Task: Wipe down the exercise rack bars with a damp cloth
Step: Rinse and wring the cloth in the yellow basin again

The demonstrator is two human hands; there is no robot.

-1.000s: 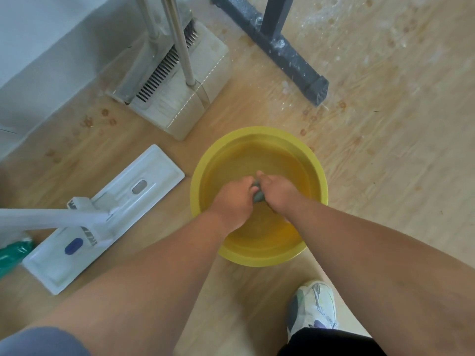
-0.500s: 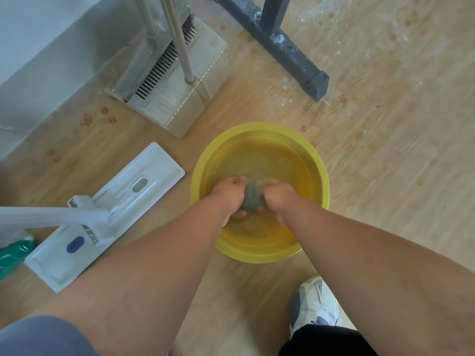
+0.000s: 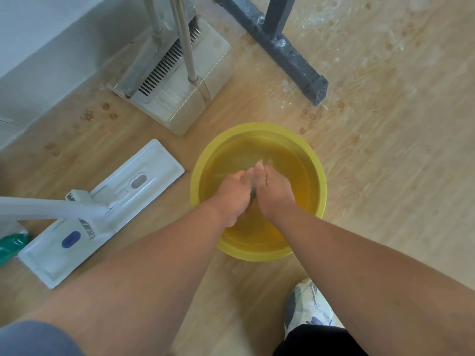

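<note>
A yellow basin (image 3: 205,160) of water stands on the wooden floor in front of me. Both my hands are inside it, pressed together palm to palm. My left hand (image 3: 235,191) and my right hand (image 3: 273,190) squeeze a grey cloth (image 3: 253,192) between them; only a thin dark strip of the cloth shows. Water ripples by my fingertips. The dark grey foot bar of the exercise rack (image 3: 285,51) lies on the floor beyond the basin, with an upright post (image 3: 279,11) rising from it.
A white flat mop head (image 3: 102,209) with its handle lies left of the basin. A dustpan and broom set (image 3: 177,80) stands against the grey wall at upper left. A green object (image 3: 11,244) sits at the left edge. My shoe (image 3: 305,307) is below the basin.
My hands went from gripping the bunched cloth side by side to pressing flat together with fingers pointing forward. The cloth is now almost hidden between the palms.
</note>
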